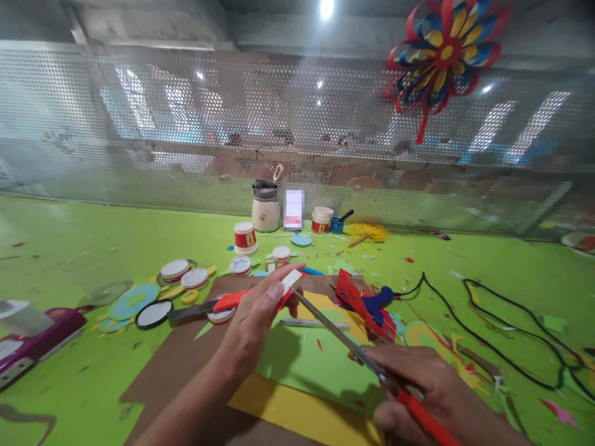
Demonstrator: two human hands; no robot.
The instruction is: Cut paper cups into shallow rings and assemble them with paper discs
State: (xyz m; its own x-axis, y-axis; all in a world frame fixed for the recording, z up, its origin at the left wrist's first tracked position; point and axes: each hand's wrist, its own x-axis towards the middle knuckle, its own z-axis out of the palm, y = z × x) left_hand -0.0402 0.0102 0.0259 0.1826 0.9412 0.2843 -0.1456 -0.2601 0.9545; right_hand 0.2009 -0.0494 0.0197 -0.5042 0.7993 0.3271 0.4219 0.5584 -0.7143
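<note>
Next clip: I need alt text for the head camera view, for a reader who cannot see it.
The right hand works red-handled scissors toward a small white and red paper piece pinched in the left hand. Below lie green, yellow and brown paper sheets on a green table strewn with scraps and glue jars.

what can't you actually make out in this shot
Head view only:
- Right hand: its palm side, and the scissors handles, hidden by the fingers and the bottom edge.
- White strip in the left hand: its lower part hidden behind the fingers.
- Label card by the white jar: blurred, unreadable.
</note>
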